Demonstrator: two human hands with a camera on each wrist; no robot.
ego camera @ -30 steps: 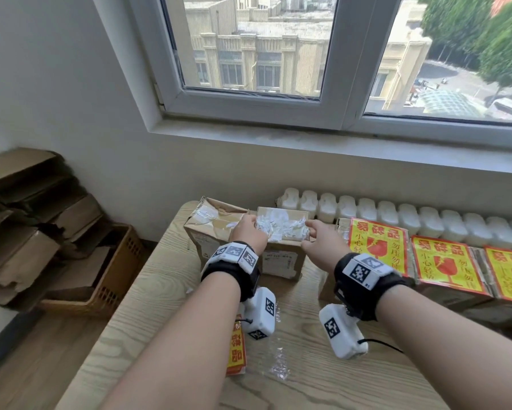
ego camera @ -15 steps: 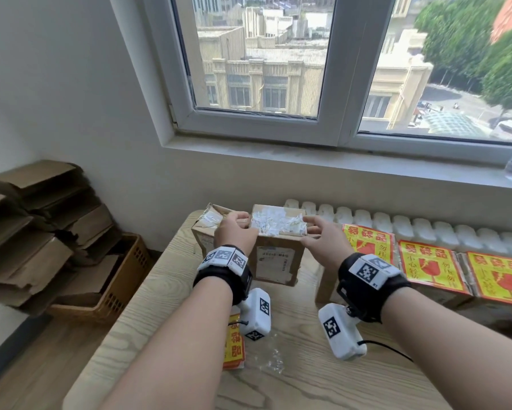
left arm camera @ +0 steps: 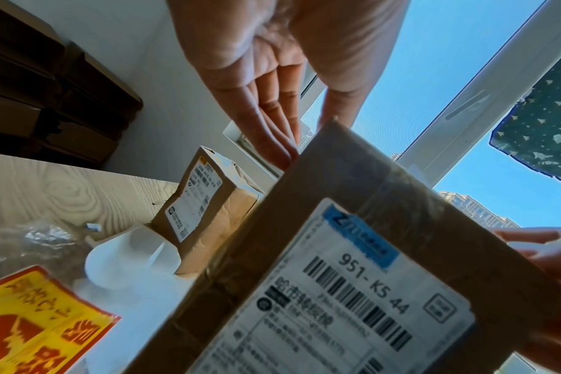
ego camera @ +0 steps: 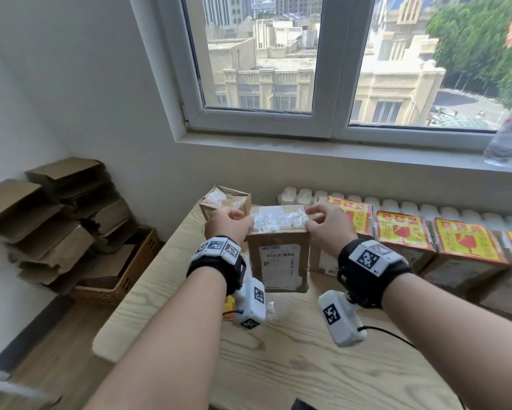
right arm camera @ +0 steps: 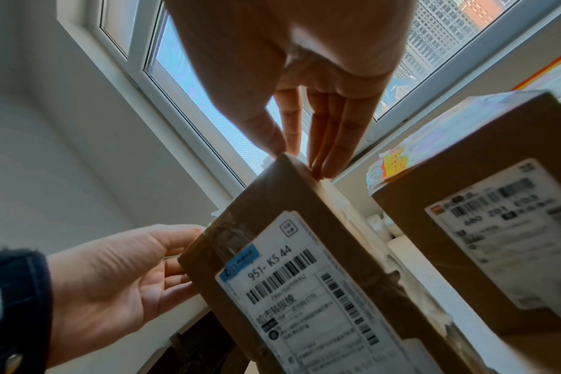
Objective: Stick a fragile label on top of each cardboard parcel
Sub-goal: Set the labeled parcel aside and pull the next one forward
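Note:
A brown cardboard parcel (ego camera: 278,255) with a white shipping slip on its front and torn white paper on top is held up between both hands, above the wooden table (ego camera: 278,365). My left hand (ego camera: 234,220) grips its top left edge, my right hand (ego camera: 320,223) pinches its top right corner. The wrist views show the same parcel (left arm camera: 353,253) (right arm camera: 304,265), with the left hand (left arm camera: 304,139) and right hand (right arm camera: 301,159) at its top corners. A second unlabelled parcel (ego camera: 225,202) stands behind it. A yellow and red fragile label sheet (left arm camera: 39,324) lies on the table.
Several parcels with yellow fragile labels (ego camera: 402,235) line the table's right side in front of a white radiator (ego camera: 411,207). A basket (ego camera: 142,261) and flattened cardboard (ego camera: 56,208) stand on the floor at left. A plastic bottle (ego camera: 509,137) stands on the windowsill.
Both hands have lifted the parcel from beside the other unlabelled one and drawn it slightly towards me. The head view has tilted up.

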